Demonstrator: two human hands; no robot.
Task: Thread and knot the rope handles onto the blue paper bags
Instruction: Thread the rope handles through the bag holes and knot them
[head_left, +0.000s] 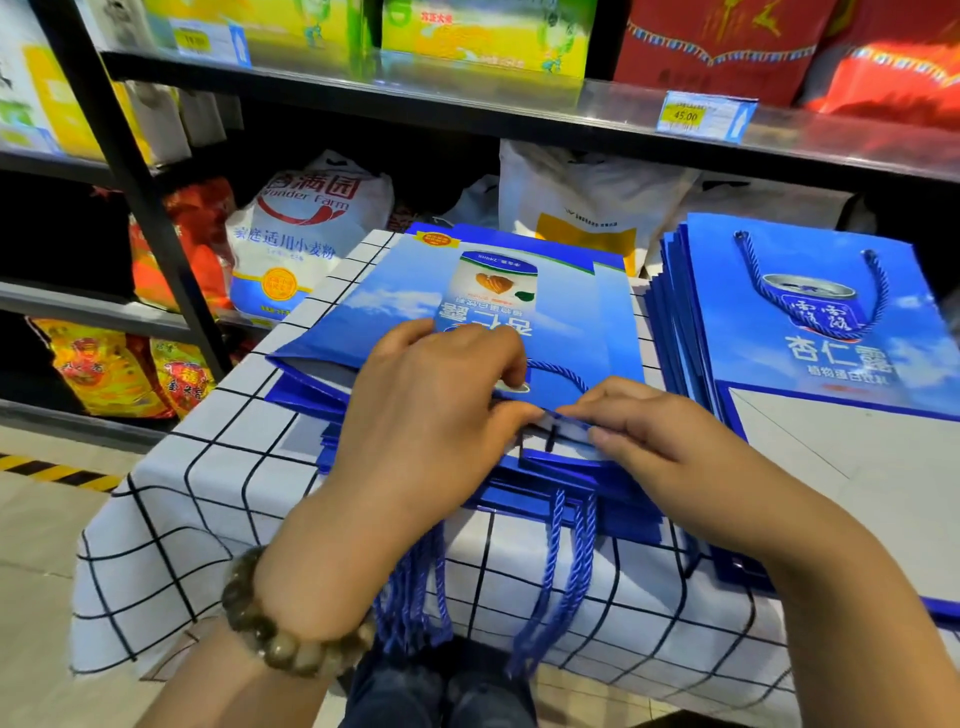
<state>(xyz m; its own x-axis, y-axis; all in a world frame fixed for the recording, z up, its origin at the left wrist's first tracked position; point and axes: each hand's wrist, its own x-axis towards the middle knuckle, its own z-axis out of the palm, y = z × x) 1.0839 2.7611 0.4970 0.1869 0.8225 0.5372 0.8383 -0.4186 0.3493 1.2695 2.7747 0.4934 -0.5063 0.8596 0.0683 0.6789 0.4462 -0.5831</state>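
Left hand and right hand pinch blue paper bag rim; paper likely creases easily; rope handle limp, best gripped near tip

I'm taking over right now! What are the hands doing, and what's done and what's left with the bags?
Left hand: pinches the rope handle at the near edge of the top bag.
Right hand: pinches that bag's edge by the rope's other end.
Done: the right pile looks finished; its top bag carries a handle.
Left: thread and knot this handle; any knot is hidden by the fingers. More bags lie beneath, and blue ropes hang over the checked cloth.
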